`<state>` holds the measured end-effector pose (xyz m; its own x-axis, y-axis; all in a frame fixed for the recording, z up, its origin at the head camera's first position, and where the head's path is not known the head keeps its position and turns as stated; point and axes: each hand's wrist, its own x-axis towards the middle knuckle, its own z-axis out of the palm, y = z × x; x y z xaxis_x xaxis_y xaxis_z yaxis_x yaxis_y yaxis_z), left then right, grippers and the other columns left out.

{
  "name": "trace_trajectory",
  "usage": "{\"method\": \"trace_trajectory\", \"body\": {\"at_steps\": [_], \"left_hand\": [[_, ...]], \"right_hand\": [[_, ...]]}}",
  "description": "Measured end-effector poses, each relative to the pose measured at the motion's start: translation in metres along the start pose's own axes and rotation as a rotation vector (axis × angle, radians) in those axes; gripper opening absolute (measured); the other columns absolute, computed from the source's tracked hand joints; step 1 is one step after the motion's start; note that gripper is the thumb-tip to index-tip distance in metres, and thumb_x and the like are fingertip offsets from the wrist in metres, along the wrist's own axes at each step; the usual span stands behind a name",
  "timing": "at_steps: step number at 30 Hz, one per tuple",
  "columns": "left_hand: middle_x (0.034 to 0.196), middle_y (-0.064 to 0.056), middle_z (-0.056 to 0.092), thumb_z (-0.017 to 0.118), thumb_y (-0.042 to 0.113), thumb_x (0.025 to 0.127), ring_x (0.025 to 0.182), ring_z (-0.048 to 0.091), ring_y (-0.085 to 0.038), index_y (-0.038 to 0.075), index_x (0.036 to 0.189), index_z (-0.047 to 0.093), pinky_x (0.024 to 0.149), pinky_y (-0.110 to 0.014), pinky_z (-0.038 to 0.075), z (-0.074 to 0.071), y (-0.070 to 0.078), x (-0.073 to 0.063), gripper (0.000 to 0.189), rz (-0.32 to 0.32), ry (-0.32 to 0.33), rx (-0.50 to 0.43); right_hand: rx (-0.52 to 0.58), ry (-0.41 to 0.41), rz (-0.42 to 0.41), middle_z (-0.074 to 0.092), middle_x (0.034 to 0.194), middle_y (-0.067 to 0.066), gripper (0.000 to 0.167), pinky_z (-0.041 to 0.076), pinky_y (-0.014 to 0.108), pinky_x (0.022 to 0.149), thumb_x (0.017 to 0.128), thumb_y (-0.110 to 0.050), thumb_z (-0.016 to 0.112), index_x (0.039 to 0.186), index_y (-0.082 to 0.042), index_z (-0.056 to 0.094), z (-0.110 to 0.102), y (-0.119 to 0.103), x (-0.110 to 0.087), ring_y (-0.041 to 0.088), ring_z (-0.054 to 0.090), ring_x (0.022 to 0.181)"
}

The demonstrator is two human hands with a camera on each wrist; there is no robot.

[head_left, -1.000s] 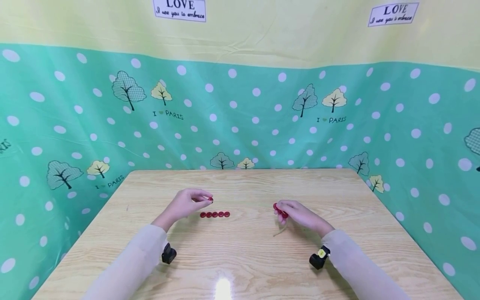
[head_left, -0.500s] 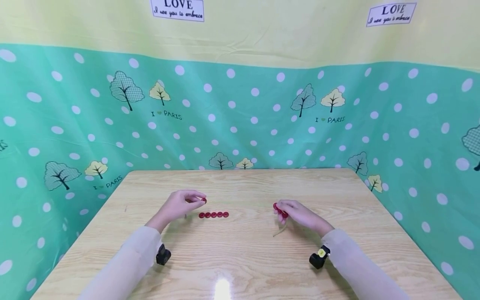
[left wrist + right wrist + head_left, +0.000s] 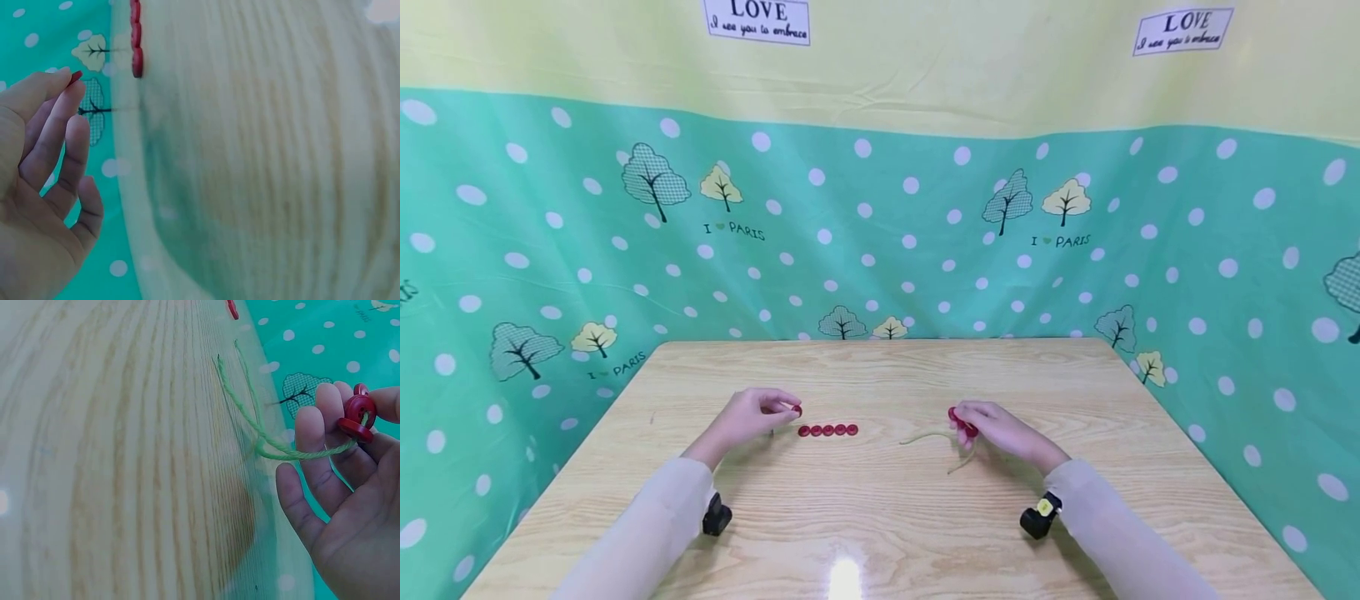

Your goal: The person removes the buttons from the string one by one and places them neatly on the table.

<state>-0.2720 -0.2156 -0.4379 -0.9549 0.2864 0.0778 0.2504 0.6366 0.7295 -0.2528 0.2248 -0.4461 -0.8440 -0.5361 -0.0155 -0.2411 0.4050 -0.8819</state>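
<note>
One left hand (image 3: 748, 419), raised over the table (image 3: 925, 517); grip narrow, thumb and fingertips pinching a loose red button (image 3: 74, 77) near the left end of the row. One row of five red buttons (image 3: 828, 430), lying flat on the table, side by side. One right hand (image 3: 1000, 429), well apart from the row and to its right; grip holding a cluster of threaded red buttons (image 3: 359, 415) between thumb and fingers. One green cord (image 3: 300, 454), trailing from that cluster. By view: the head camera gives the whole row and both hands together, the cluster partly covered by fingers; the right wrist camera gives at least three buttons in the cluster, with cord passing through one face; the left wrist camera gives the lower fingers of the left hand, loosely bent, and just one end of the row. Orientation: the row's long axis runs left to right, roughly parallel to the table's far edge. The loose button appears nearly edge-on and slanted from the left wrist. The clustered buttons face different ways, one showing its front to the right wrist camera, the lowest tilted. In the head view, one cord end points left toward the row, the other toward the person. Backing: printed cloth (image 3: 925, 208), green below yellow.
</note>
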Motion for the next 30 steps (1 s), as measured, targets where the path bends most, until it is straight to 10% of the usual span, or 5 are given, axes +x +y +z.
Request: {"method": "trace_trajectory", "body": {"at_steps": [30], "left_hand": [[0.081,0.003,0.065,0.077,0.026,0.090,0.069,0.054,-0.015,0.017,0.103,0.077,0.061,-0.029,0.044,0.008,-0.022,-0.005,0.015,-0.061,-0.050,0.088]], "right_hand": [[0.019,-0.011,0.005,0.060,0.085,0.008,0.041,0.053,0.034,0.078,0.111,-0.026,0.036,0.111,0.008,0.058,0.001,0.004,0.001,0.025,0.060,0.081]]}}
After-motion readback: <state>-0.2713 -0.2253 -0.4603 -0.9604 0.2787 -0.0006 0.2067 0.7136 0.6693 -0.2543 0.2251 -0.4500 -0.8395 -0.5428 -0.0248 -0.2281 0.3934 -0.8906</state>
